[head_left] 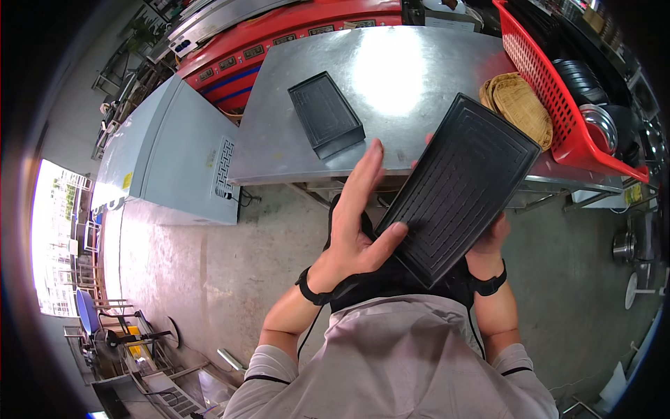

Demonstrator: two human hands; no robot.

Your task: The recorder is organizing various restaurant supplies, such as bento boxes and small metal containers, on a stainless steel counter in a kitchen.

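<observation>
A black rectangular tray with ridged lines is held tilted in front of me, above the near edge of the steel table. My right hand supports it from beneath on the right, most of its fingers hidden behind it. Fingertips show past the tray's far left edge. My left hand is beside the tray's lower left edge, fingers stretched out and thumb over the rim; whether the thumb presses on it I cannot tell. Another black rectangular tray, or a stack of them, lies on the table, left of the held one.
Woven round baskets lie at the table's right, against a red perforated crate with dark bowls and metal bowls. A white chest-like appliance stands left of the table. Red equipment with panels lines the back.
</observation>
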